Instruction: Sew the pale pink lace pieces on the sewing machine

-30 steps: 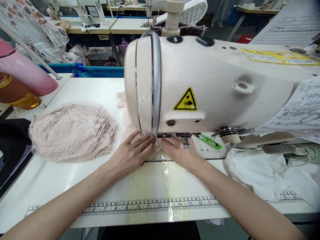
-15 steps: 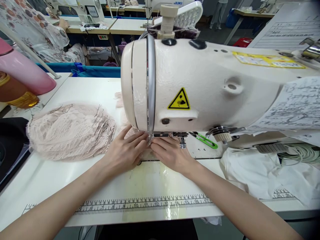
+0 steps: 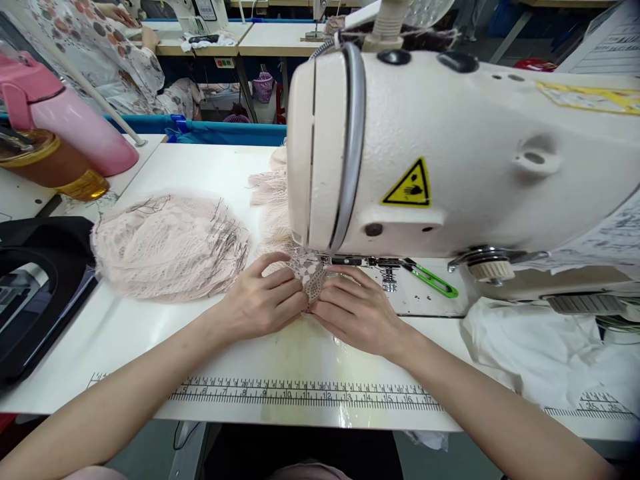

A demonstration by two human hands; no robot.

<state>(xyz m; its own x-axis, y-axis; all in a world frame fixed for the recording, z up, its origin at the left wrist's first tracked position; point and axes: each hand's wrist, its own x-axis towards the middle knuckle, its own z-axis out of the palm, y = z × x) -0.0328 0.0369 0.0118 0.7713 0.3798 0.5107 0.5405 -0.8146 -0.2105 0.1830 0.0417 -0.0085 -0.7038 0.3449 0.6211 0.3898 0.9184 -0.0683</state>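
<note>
A strip of pale pink lace (image 3: 311,270) runs from behind the head of the sewing machine (image 3: 425,153) toward me. My left hand (image 3: 267,297) pinches its near edge with thumb and fingertips. Close beside it, my right hand (image 3: 357,308) grips the same edge from the other side, fingers bent, fingertips almost meeting the left ones. Both hands are just in front of the presser foot area, which the machine head and my fingers partly hide. More of the lace (image 3: 270,190) lies gathered left of the machine head.
Left lies a rounded pile of pink lace (image 3: 170,247). Green-handled thread snips (image 3: 433,279) rest on the machine bed. White fabric (image 3: 535,347) lies right; a pink bottle (image 3: 75,120), an amber jar (image 3: 55,163) and a black object (image 3: 43,287) stand left. A printed ruler (image 3: 300,393) borders the table.
Both hands have come back toward me from under the needle area, drawing the lace edge out with them. The view has shifted, so the machine appears farther right.
</note>
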